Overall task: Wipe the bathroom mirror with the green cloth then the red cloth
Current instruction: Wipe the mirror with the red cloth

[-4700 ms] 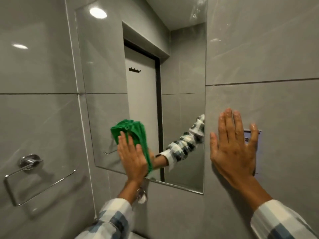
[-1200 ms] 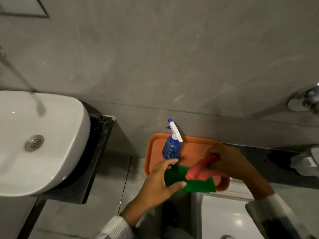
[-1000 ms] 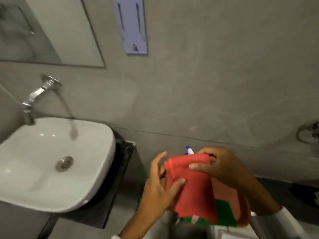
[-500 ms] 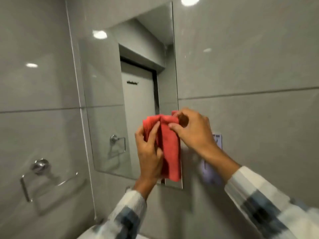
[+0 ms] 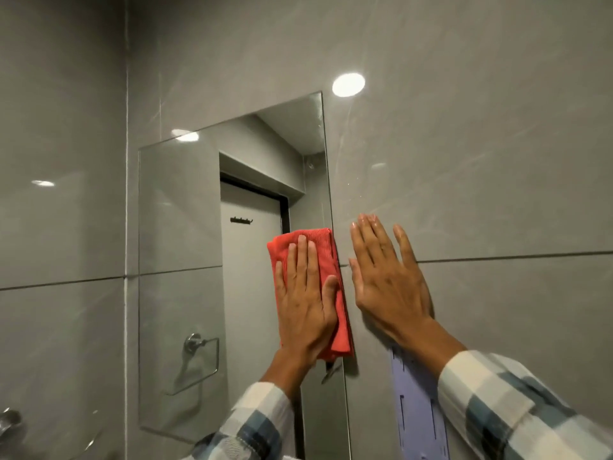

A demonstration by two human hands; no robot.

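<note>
The frameless mirror (image 5: 185, 260) hangs on the grey tiled wall and reflects a door and a towel ring. A folded red cloth (image 5: 318, 247) lies flat against the mirror's right edge. My left hand (image 5: 305, 300) presses on the cloth with fingers spread upward. Just right of the mirror, my right hand (image 5: 384, 277) rests flat on the bare wall tile, holding nothing. The green cloth is out of sight.
A pale purple wall-mounted fixture (image 5: 418, 406) sits below my right wrist. Part of a chrome fitting (image 5: 10, 423) shows at the lower left edge. Grey glossy tiles (image 5: 481, 161) surround the mirror, with ceiling light glare on them.
Earlier I left the green cloth on the orange tray and picked up the red one. Half a second ago both hands held the red cloth; now the left alone presses it on the mirror, right on the wall.
</note>
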